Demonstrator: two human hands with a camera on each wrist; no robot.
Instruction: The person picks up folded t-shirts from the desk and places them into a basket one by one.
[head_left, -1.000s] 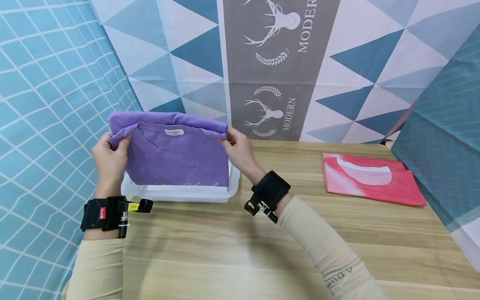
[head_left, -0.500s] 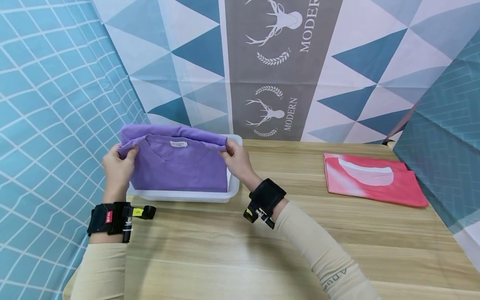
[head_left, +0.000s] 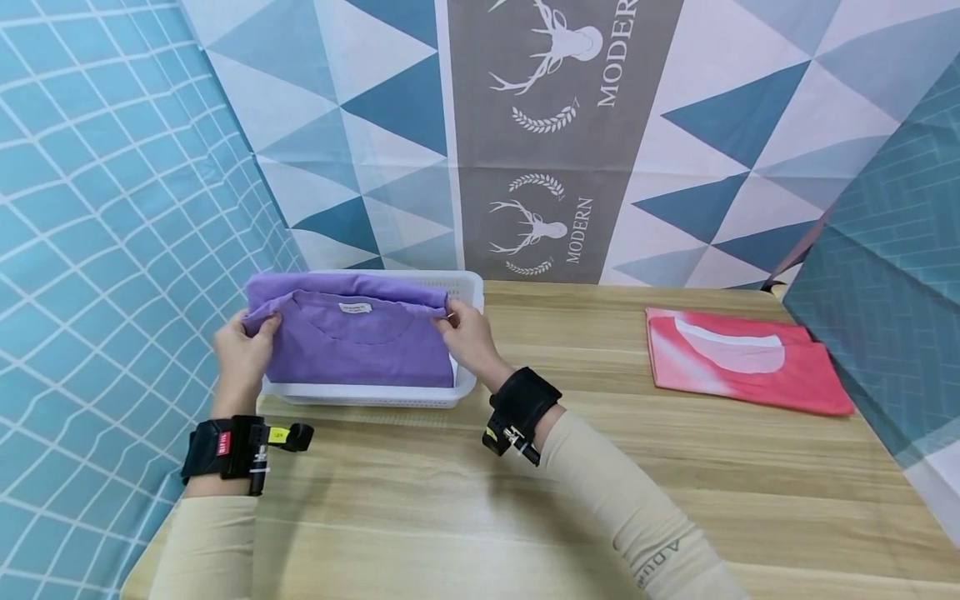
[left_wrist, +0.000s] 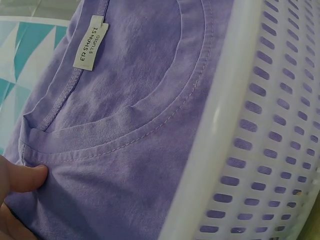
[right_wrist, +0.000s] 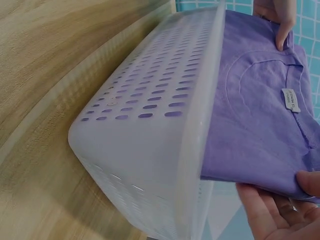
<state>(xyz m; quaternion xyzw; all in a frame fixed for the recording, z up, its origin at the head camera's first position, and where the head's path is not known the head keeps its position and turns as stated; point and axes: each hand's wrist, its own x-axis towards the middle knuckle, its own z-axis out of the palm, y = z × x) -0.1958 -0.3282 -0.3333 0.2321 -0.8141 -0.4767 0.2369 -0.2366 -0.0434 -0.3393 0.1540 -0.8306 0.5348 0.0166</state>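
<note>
A folded purple T-shirt (head_left: 360, 350) with a white neck label stands partly inside a white slotted plastic basket (head_left: 375, 393). My left hand (head_left: 243, 354) pinches its upper left corner between thumb and fingers. At the opposite corner my right hand (head_left: 468, 337) grips the folded edge, thumb in front, as the right wrist view also shows. In the left wrist view the shirt's lower part drops behind the basket rim (left_wrist: 215, 120), purple showing through the slots. Its bottom edge is hidden by the basket wall.
A folded red and pink garment (head_left: 750, 360) lies flat at the right of the wooden table (head_left: 420, 500). Patterned cloth hangs behind the table, and a blue checked cloth (head_left: 97, 275) runs along the left, close to my left arm.
Both hands have lowered the purple T-shirt into the basket, moving slightly right at the left side. More of the basket's back rim shows. The red garment has not moved.
</note>
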